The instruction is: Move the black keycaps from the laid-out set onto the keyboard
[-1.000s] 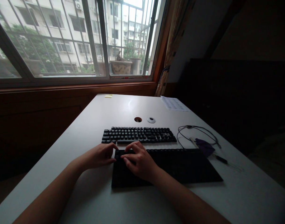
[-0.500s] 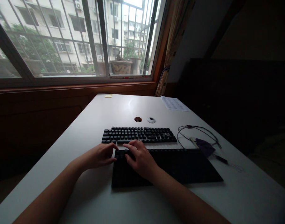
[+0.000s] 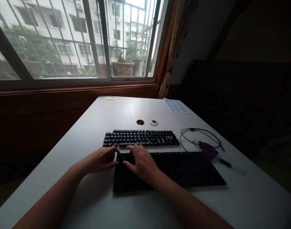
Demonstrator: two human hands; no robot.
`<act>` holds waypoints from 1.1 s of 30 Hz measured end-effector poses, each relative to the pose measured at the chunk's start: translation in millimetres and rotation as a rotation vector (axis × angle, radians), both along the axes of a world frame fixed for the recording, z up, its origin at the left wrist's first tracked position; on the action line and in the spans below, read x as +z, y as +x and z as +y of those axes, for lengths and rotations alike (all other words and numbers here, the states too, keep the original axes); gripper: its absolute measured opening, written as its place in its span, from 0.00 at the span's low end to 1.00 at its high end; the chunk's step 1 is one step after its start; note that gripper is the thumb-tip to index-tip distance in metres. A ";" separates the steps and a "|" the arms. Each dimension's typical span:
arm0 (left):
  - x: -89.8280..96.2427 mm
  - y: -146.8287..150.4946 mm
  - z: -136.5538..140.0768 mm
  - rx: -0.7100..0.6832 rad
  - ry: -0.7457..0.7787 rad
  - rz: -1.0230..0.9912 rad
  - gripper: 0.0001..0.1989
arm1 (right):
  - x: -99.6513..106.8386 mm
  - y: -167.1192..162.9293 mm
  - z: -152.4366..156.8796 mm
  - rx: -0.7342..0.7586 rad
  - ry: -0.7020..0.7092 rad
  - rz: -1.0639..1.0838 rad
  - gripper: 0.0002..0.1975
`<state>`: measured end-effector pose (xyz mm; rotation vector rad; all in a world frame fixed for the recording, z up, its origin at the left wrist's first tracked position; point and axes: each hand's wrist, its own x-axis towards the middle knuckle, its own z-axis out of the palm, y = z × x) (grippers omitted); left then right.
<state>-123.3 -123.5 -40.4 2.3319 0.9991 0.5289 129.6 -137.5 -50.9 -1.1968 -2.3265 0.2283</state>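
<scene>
A black keyboard (image 3: 183, 171) lies flat on the white desk, its surface too dark to make out well, with a few keycaps along its far left edge. My left hand (image 3: 104, 159) grips the keyboard's far left corner, index finger over the far edge and thumb at the side. Over the far left part of the keyboard rests my right hand (image 3: 144, 162), thumb and fingers apart and fingertips near the top row. Whether a small keycap is under its fingertips is hidden. Just behind, black keycaps (image 3: 140, 137) stand in rows in keyboard order, white desk showing between some.
Right of the keycaps lie a coiled black cable (image 3: 202, 131), a purple cloth-like item (image 3: 208, 150) and a small dark stick-shaped thing (image 3: 224, 163). Farther back are a desk hole (image 3: 140, 122), its round cover (image 3: 154, 122), printed paper (image 3: 177, 105) and a yellow note (image 3: 110, 98).
My right hand has shifted slightly; its thumb has moved left along the keyboard and its fingers have spread from the thumb. My left hand keeps its hold on the corner.
</scene>
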 end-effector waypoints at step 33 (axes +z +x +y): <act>7.0 -41.9 87.4 0.447 0.473 0.343 0.17 | 5.2 5.2 -0.7 0.061 -0.010 0.155 0.20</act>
